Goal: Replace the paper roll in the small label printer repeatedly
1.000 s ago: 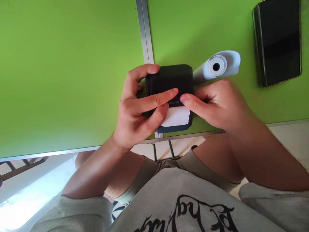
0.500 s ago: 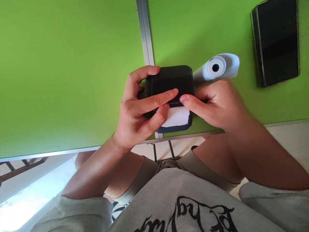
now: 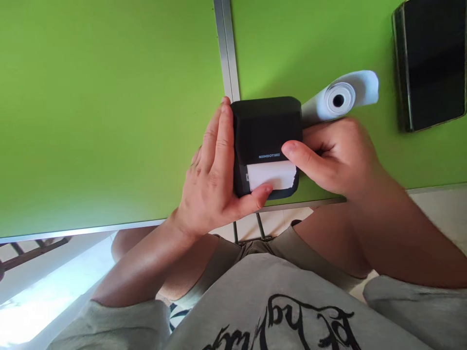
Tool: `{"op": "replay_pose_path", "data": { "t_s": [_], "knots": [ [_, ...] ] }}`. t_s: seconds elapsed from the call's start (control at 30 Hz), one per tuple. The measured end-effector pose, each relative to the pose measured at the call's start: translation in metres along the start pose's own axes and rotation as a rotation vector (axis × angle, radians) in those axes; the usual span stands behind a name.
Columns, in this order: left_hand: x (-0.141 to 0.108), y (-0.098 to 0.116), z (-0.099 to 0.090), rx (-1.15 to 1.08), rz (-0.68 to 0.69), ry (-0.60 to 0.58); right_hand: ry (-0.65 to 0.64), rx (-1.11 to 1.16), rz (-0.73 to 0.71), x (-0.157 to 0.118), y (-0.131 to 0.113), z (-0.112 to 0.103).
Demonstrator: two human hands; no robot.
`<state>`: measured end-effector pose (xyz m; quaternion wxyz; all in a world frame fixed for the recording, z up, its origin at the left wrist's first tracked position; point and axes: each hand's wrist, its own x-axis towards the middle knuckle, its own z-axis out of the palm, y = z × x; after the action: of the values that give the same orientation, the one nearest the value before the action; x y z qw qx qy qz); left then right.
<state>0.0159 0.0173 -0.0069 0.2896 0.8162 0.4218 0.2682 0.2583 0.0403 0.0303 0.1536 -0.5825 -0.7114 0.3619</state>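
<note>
Between my hands is a black label printer (image 3: 268, 126) with "NIIMBOT" lettering on its lid. A torn-edged strip of white paper (image 3: 270, 175) sticks out over its near side. My left hand (image 3: 215, 170) grips the printer's left side, fingers laid along the edge and thumb at the near end by the paper. My right hand (image 3: 335, 158) holds the right side, its thumb on the lid near the lettering and the other fingers curled, partly hidden. Just beyond my right hand lies a roll of white paper (image 3: 341, 98) with its loose end curling to the right.
A dark phone (image 3: 436, 65), with what looks like a case or a second device under it, lies at the far right. A metal seam strip (image 3: 228, 48) divides the green table (image 3: 109, 112). The table's front edge runs close below my hands.
My left fingers have come off the printer's lid and now lie along its left side, uncovering the lettering. The left thumb has slid lower. The view has shifted slightly.
</note>
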Motion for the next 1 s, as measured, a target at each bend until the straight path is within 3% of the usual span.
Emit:
{"op": "replay_pose_path", "data": {
  "t_s": [0.2, 0.37, 0.6, 0.83, 1.0],
  "knots": [
    [-0.001, -0.005, 0.0, 0.0, -0.022, 0.044, 0.03, 0.028, -0.058, -0.001, 0.001, 0.001],
    [-0.002, -0.012, 0.001, 0.08, -0.193, 0.188, 0.02, 0.009, -0.069, -0.002, 0.002, 0.002],
    [0.003, -0.018, 0.002, 0.062, -0.184, 0.232, 0.042, 0.0, -0.089, -0.004, 0.005, 0.003],
    [0.002, -0.014, -0.002, 0.129, -0.168, 0.204, 0.053, 0.001, -0.108, -0.003, 0.005, 0.004],
    [-0.003, 0.007, -0.009, 0.195, -0.215, 0.054, 0.095, 0.003, -0.197, -0.002, 0.009, 0.004]
  ]
}}
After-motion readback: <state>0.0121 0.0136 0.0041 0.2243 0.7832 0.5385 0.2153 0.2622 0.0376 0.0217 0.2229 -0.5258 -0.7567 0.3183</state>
